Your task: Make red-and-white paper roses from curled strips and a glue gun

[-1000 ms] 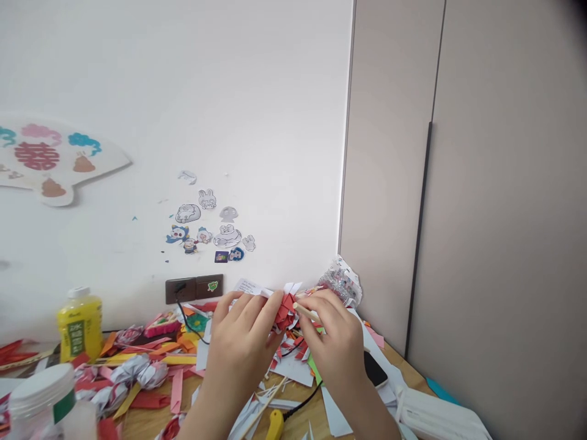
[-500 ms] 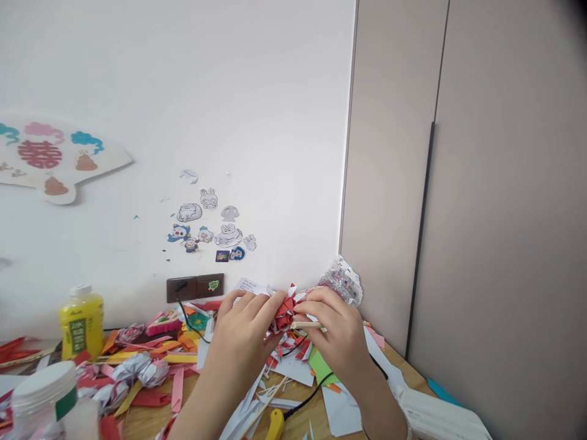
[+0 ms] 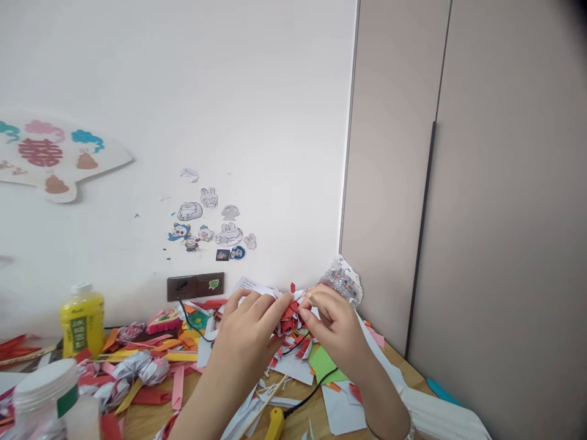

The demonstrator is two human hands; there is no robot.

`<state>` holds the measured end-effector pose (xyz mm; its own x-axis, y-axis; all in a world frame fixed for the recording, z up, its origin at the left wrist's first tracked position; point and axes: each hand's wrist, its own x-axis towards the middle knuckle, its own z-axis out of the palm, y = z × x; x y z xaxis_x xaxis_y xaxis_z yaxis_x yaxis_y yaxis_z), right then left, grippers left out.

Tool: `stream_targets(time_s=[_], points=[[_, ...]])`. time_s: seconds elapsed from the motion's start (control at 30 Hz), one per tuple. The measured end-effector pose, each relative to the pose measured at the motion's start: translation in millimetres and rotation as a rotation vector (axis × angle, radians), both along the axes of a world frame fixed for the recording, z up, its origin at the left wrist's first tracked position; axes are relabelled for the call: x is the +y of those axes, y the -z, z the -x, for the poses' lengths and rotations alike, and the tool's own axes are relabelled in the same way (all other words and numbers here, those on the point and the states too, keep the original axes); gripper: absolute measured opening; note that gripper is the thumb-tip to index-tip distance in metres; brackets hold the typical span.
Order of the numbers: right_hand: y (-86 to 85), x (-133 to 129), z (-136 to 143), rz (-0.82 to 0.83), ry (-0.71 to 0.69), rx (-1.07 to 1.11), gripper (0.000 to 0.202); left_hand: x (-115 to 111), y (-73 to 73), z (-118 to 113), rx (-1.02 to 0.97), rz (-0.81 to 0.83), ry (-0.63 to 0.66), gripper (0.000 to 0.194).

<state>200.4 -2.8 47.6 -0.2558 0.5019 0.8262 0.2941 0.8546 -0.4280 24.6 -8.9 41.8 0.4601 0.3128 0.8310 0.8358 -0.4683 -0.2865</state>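
Observation:
A folded red and white paper piece (image 3: 288,319) is held up over the table, in the middle of the view. My left hand (image 3: 252,324) is closed on its left side, the thumb and fingers partly behind it. My right hand (image 3: 334,321) is at its right edge with the fingers bent and pinched together. The tip of a thin pale stick (image 3: 312,298) seems to show at those fingers, mostly hidden by them. Red and white paper scraps lie below the hands.
A yellow glue bottle (image 3: 82,321) and a white-lidded jar (image 3: 46,397) stand at the left. Paper strips (image 3: 178,388), green paper (image 3: 322,365), and a yellow tool (image 3: 275,423) with a black cord lie on the table. Behind are the wall and a socket (image 3: 195,286).
My right hand has turned and its fingers have drawn in. The pale stick, earlier seen lengthwise beneath the fingers, is now mostly hidden. My left hand still holds the red paper piece.

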Motion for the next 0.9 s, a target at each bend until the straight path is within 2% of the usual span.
stream_targets(time_s=[0.1,0.27,0.37,0.43,0.6,0.73,0.9], points=[[0.1,-1.2,2.1,0.080,0.006,0.021,0.015,-1.2,-0.8,-1.0,-0.008,0.011,-0.004,0.055],[1.6,-1.5,4.3,0.014,0.019,0.009,0.013,-2.5,-1.5,-1.4,-0.012,0.025,-0.022,0.050],[1.1,-0.3,4.0,0.033,-0.024,-0.016,0.018,-3.5,-2.0,-1.3,0.012,0.032,-0.032,0.050],[1.2,0.7,3.8,0.037,-0.003,-0.020,0.018,-4.0,-2.4,-1.5,0.017,0.025,-0.032,0.051],[5.3,2.4,5.4,-0.128,0.090,-0.042,0.014,-4.9,-2.9,-2.1,0.020,0.035,-0.042,0.046],[6.8,3.7,6.3,-0.143,0.143,-0.059,0.014,-5.0,-2.3,-2.6,0.023,0.029,-0.064,0.046],[5.7,7.2,5.5,-0.049,0.035,-0.048,0.021,-4.9,-0.5,-2.3,0.029,0.043,-0.050,0.052]])
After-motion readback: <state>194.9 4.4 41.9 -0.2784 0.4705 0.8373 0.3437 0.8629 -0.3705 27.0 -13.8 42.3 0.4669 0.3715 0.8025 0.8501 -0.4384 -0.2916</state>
